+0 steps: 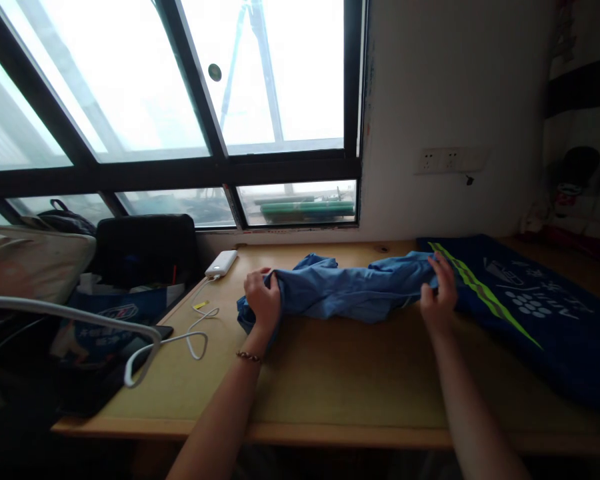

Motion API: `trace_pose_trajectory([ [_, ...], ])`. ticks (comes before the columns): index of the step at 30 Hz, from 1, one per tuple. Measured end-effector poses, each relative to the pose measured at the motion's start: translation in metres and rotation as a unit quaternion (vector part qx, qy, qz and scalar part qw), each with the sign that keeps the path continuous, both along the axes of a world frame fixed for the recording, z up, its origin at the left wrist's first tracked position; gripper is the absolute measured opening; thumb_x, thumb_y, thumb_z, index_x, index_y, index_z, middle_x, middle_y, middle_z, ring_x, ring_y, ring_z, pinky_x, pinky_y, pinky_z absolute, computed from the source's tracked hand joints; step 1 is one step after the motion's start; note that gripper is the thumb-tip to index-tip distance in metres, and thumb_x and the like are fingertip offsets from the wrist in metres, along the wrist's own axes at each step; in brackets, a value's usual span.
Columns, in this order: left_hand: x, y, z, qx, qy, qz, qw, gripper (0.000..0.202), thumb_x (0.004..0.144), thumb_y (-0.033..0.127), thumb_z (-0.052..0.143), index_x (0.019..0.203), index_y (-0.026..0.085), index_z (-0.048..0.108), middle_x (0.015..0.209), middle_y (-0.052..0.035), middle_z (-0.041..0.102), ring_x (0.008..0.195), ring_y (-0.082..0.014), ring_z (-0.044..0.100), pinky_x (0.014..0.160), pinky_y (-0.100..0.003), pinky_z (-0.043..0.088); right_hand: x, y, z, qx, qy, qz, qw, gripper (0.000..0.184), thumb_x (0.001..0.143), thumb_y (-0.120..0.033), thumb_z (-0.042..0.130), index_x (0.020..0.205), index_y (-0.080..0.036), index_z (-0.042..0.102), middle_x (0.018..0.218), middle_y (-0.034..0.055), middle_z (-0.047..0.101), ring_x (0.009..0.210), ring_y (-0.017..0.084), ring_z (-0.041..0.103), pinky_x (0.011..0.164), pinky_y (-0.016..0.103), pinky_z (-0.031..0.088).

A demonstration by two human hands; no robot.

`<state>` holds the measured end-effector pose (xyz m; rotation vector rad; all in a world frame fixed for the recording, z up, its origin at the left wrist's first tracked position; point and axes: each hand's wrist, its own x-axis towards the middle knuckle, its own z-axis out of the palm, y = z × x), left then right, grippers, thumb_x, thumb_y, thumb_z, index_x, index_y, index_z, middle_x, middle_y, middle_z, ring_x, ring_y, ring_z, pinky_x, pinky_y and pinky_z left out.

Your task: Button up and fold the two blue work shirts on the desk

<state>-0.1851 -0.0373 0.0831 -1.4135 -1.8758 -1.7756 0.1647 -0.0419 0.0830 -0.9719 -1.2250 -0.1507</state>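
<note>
A light blue cloth garment (pixel 345 290), bunched lengthwise, stretches between my two hands above the wooden table (pixel 350 380). Its kind I cannot make out, since it is gathered in folds. My left hand (pixel 263 293) is closed on its left end, thumb on top, with some cloth hanging beyond the wrist. At the other end, my right hand (pixel 439 287) pinches the edge between thumb and fingers. Just right of that hand lies a dark navy cloth (pixel 510 300) with a yellow-green reflective stripe and white print.
A white power bank (pixel 221 263) with a white cable (pixel 197 333) lies on the table's left side. A dark flat device (pixel 163 332) rests by the left edge. Bags (pixel 115 313) and a black chair back (pixel 147 243) stand left. Wall sockets (pixel 453 160) are behind.
</note>
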Motion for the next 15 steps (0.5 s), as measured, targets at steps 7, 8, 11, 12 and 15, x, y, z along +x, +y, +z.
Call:
trace_pose_trajectory([
  [7,0.081,-0.04,-0.031,0.036,0.484,-0.267,0.833,0.051,0.074,0.057,0.044,0.107,0.019,0.053,0.102,-0.0102,0.054,0.086,-0.0204,0.052,0.076,-0.035,0.041,-0.017,0.002,-0.01,-0.053,-0.169,-0.03,0.984,0.06,0.061,-0.003,0.034,0.119,-0.017,0.045,0.13,0.0073,0.037,0.119,0.021,0.037,0.1,0.04,0.032],
  [8,0.095,-0.045,-0.037,0.011,0.506,-0.306,0.806,0.062,0.07,0.064,0.042,0.112,0.019,0.05,0.108,-0.0109,0.053,0.091,-0.0227,0.051,0.079,-0.038,0.04,-0.017,0.003,-0.01,-0.053,-0.167,-0.043,0.984,0.062,0.061,-0.002,0.033,0.12,-0.017,0.044,0.131,0.0078,0.036,0.12,0.021,0.035,0.099,0.04,0.032],
  [11,0.118,-0.05,-0.047,-0.069,0.505,-0.301,0.806,0.067,0.069,0.062,0.044,0.121,0.019,0.043,0.12,-0.0116,0.047,0.109,-0.0306,0.042,0.093,-0.05,0.029,-0.016,0.003,-0.011,-0.044,-0.155,-0.069,0.985,0.058,0.067,-0.005,0.035,0.124,-0.016,0.038,0.133,0.0103,0.032,0.123,0.023,0.03,0.1,0.043,0.03],
  [12,0.117,-0.048,-0.047,-0.093,0.491,-0.278,0.82,0.061,0.072,0.054,0.047,0.121,0.019,0.043,0.121,-0.0115,0.047,0.112,-0.0313,0.039,0.095,-0.051,0.025,-0.015,0.002,-0.01,-0.04,-0.149,-0.073,0.985,0.055,0.07,-0.008,0.036,0.124,-0.015,0.037,0.134,0.0113,0.031,0.123,0.023,0.029,0.1,0.044,0.029],
  [15,0.095,-0.037,-0.039,-0.141,0.445,-0.22,0.856,0.042,0.071,0.025,0.05,0.112,0.017,0.049,0.118,-0.0105,0.05,0.112,-0.0277,0.04,0.098,-0.046,0.025,-0.013,0.0,-0.012,-0.034,-0.135,-0.086,0.987,0.051,0.077,-0.019,0.041,0.127,-0.013,0.033,0.134,0.0138,0.029,0.124,0.025,0.028,0.1,0.045,0.027],
])
